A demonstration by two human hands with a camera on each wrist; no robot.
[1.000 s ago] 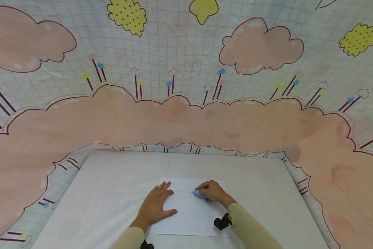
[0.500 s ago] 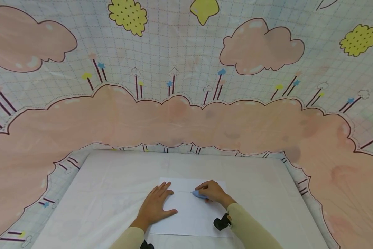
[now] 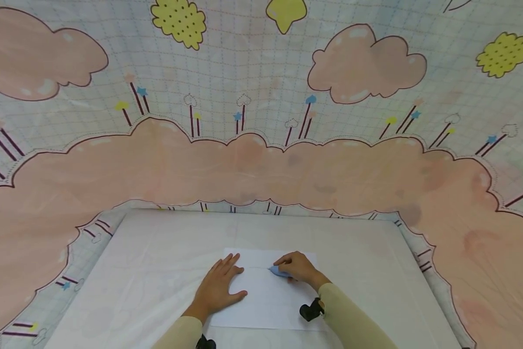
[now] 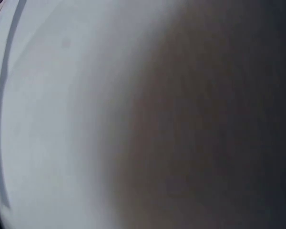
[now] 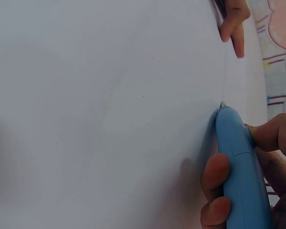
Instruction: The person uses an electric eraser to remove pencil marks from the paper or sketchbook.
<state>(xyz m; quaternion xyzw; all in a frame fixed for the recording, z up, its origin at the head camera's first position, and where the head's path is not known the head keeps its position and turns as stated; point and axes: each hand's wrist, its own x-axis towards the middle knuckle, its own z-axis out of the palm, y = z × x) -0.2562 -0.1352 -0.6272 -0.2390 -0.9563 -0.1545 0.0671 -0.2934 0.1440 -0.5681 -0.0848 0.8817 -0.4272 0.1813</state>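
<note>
A sheet of white paper [image 3: 261, 312] lies on the white-covered table. My left hand [image 3: 217, 288] rests flat on its left part, fingers spread and thumb pointing right. Over the right part, my right hand [image 3: 302, 269] grips a blue utility knife [image 3: 279, 272], tip pointing left. In the right wrist view the knife [image 5: 242, 167] has a rounded body, and a small metal tip meets the paper. A thin faint line runs from that tip toward the fingers [image 5: 234, 21] of my left hand. The left wrist view is mostly a dark blur beside white surface.
White cloth covers the table [image 3: 156, 242]. Behind and around it hangs a patterned curtain [image 3: 252, 169] with pink clouds and yellow shapes. A black wrist mount [image 3: 311, 310] sits under the right sleeve, close above the paper.
</note>
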